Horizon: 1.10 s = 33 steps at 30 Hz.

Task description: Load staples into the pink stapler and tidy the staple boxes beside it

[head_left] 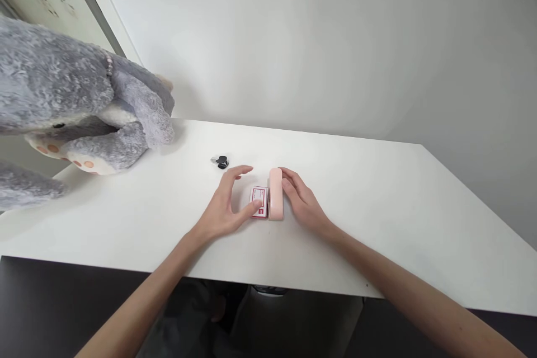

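- Head view: a pink stapler (276,194) lies on the white surface (377,207), long axis running away from the person; a small red-and-white box (259,201) lies touching its left side.
- The right hand (302,201) rests against the stapler's right side, fingers curled loosely along it — touching, not closed round it.
- The left hand (226,201) is spread wide over the box's left edge, thumb tip on its near corner, fingers arched above and clear of it.
- Each hand is nearest its own thing — stapler just left of the right hand, box just right of the left.
- A small black clip (220,161) lies near, beyond the left fingers; a grey plush toy (79,106) sits well apart at far left.
- Nothing stands between the hands and the two things.
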Each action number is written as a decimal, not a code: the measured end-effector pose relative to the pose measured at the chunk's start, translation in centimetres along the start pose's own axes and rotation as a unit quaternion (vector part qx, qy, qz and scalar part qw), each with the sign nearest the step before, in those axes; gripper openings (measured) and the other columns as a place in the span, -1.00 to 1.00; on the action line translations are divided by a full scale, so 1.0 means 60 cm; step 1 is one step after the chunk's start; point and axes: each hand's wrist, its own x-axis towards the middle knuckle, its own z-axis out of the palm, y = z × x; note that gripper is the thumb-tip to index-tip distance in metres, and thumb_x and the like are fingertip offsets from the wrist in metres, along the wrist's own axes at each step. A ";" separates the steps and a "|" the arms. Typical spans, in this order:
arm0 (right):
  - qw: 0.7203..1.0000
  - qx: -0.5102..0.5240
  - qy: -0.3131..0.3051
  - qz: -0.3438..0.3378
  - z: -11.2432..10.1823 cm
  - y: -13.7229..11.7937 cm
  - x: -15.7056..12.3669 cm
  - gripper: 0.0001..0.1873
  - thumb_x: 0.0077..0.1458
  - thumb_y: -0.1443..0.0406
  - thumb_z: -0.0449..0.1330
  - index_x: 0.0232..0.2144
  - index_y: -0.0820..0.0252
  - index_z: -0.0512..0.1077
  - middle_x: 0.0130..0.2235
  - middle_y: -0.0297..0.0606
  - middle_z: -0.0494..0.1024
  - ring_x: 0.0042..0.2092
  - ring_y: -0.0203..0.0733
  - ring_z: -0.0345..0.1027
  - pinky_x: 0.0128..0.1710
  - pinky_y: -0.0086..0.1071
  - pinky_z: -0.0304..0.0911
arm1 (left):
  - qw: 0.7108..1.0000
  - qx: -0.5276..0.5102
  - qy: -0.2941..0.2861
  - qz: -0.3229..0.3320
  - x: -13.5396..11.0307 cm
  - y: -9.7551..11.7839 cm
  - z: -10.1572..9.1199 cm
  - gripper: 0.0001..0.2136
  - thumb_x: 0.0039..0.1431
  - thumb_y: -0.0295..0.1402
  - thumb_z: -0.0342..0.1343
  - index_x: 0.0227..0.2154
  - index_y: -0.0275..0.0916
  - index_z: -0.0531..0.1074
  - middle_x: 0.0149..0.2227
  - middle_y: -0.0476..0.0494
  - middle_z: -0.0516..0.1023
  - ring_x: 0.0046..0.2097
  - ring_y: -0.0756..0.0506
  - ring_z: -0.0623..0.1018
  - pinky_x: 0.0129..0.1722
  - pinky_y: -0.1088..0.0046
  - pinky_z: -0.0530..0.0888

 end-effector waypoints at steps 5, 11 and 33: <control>1.000 0.000 0.004 -0.005 -0.001 0.004 0.001 -0.49 0.45 -0.06 0.01 0.31 -0.08 0.32 0.38 -0.28 0.41 0.41 -0.04 0.23 0.40 -0.06 0.17 | 0.995 0.009 -0.091 -0.049 -0.034 -0.001 -0.038 -0.10 0.16 0.02 0.37 0.44 0.02 0.02 0.40 -0.26 0.37 0.45 -0.34 0.30 0.43 -0.11 0.23; 1.000 -0.008 0.003 0.000 -0.001 0.003 0.001 -0.48 0.45 -0.06 0.00 0.31 -0.06 0.32 0.37 -0.26 0.42 0.39 -0.03 0.27 0.41 -0.04 0.18 | 0.993 0.007 -0.091 -0.069 -0.036 -0.008 -0.029 -0.09 0.16 0.05 0.36 0.46 0.07 -0.01 0.37 -0.20 0.43 0.43 -0.30 0.34 0.41 -0.03 0.28; 1.000 -0.021 -0.011 -0.014 0.000 0.005 -0.004 -0.46 0.45 -0.07 -0.02 0.32 -0.03 0.28 0.38 -0.21 0.39 0.38 -0.03 0.25 0.37 -0.07 0.20 | 0.991 0.035 -0.086 -0.092 -0.024 -0.010 -0.003 -0.07 0.07 0.12 0.39 0.44 0.07 0.09 0.29 -0.16 0.50 0.35 -0.32 0.42 0.36 0.06 0.32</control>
